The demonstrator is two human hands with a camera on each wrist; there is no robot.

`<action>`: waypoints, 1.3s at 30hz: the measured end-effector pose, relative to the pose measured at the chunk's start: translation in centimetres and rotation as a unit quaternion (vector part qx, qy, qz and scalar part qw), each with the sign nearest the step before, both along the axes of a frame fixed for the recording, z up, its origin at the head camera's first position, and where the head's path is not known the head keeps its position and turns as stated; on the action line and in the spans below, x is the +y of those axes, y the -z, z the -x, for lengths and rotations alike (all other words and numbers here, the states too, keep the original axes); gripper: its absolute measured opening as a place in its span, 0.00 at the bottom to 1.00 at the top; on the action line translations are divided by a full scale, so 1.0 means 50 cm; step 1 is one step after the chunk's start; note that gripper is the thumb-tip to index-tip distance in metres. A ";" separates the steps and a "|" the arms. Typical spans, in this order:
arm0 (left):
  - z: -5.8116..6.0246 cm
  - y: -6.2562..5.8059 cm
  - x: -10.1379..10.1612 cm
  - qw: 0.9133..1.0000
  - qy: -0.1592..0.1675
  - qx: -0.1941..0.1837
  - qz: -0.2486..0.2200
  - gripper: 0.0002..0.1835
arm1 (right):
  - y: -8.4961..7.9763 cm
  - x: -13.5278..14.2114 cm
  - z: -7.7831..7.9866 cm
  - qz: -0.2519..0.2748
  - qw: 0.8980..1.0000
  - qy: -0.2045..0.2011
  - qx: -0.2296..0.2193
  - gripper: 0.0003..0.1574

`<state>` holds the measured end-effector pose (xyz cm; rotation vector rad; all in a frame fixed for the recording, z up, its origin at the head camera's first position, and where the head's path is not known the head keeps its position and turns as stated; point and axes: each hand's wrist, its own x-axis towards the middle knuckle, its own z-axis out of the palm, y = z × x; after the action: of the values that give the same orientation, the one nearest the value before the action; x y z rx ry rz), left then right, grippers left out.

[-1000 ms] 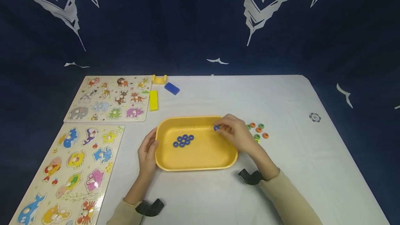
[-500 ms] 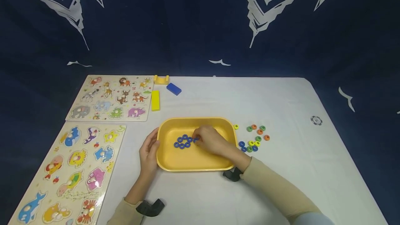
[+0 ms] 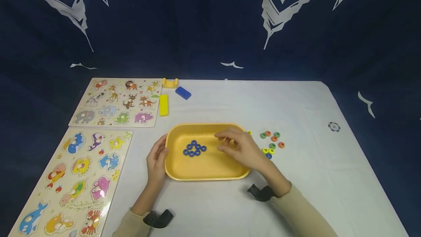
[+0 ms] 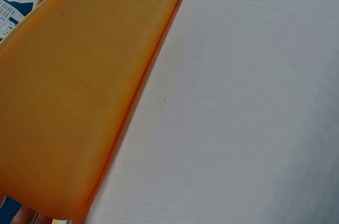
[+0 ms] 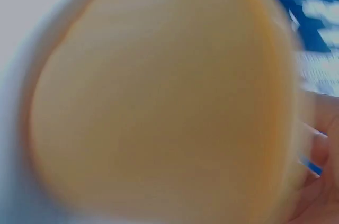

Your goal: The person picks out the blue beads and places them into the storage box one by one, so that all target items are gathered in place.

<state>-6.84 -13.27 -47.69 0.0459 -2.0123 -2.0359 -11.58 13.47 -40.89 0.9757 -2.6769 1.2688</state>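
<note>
A yellow tray lies on the white table, with several small blue beads clustered in its left half. My left hand holds the tray's left rim, thumb at the edge and fingers along the outer side; the left wrist view shows the tray wall close up. Over the tray's right side hovers my right hand, its thumb and index finger apart and nothing visible between them. The right wrist view is blurred, showing the tray and part of the right hand at its edge.
Loose green, orange, yellow and blue beads lie right of the tray, some hidden behind the right hand. Two animal puzzle boards occupy the left. Near them are a yellow block, a blue block and a yellow notched piece.
My right hand brought a blue bead leftward into the tray, set it beside the others and let go, then drew back to the right. The left hand has stayed at the rim.
</note>
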 end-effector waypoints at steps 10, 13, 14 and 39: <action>-0.001 -0.004 0.003 1.000 0.001 -0.002 -0.001 0.21 | 0.048 0.168 -0.029 0.037 0.977 0.204 0.050 0.19; -0.001 -0.005 0.004 1.000 0.001 0.000 -0.002 0.21 | 0.070 0.185 -0.034 0.015 0.971 0.236 0.029 0.18; -0.001 -0.004 0.005 1.000 0.002 0.001 -0.002 0.21 | 0.076 0.188 -0.035 0.010 0.970 0.241 0.022 0.18; 0.004 0.019 -0.001 1.000 0.001 0.002 -0.001 0.20 | 0.132 0.172 -0.031 -0.124 0.964 0.225 0.069 0.17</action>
<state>-7.06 -13.32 -48.63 0.0406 -2.0077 -2.0384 -10.01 22.06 -47.47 0.4026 -2.7631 0.7625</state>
